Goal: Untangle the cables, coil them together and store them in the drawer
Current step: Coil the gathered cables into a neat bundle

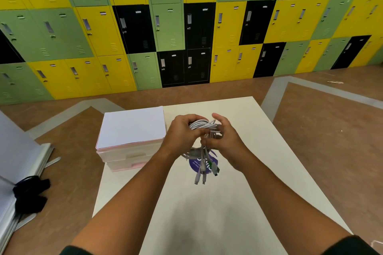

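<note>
A: Why hold the cables above the surface?
B: Probably to keep the loops gathered. Left hand and right hand both curl fingers round them, plugs dangling, with the drawer unit just alongside.

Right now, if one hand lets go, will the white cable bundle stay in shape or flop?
Probably flop: the plug ends hang limply below the cable bundle. Its loops may spring apart, since both the left hand and the right hand grip them. It looks light, held clear of the table.
</note>
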